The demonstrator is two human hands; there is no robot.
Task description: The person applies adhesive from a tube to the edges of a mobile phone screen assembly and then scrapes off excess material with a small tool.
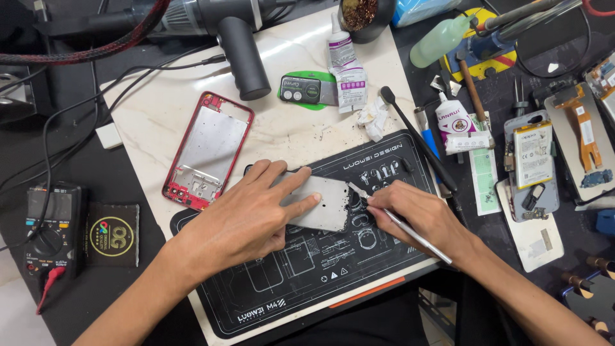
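Nearest the viewer, two bare forearms reach up from the bottom edge onto a black work mat (pixel 282 288) printed with white outlines. The left hand (pixel 250 214) lies flat with fingers spread, pressing down on a grey metal plate (pixel 330 202) that rests on the mat. The right hand (pixel 419 214) is closed around thin metal tweezers (pixel 397 221), held like a pen, whose tip touches the plate's right edge. The two hands are close together, on either side of the plate. Left of the mat, on the dark tabletop (pixel 147 282), sit a multimeter (pixel 52 224) with a red lead and a small black card. Beyond the left hand, a red phone frame (pixel 208 150) lies on a pale marble-look board (pixel 288 128). To the right lie a glue tube (pixel 451 118), a phone battery (pixel 533 154) and loose phone parts. Farthest away are a dark hot-air gun (pixel 240 48), a second glue tube (pixel 341 48) and a pale green squeeze bottle (pixel 439 41).
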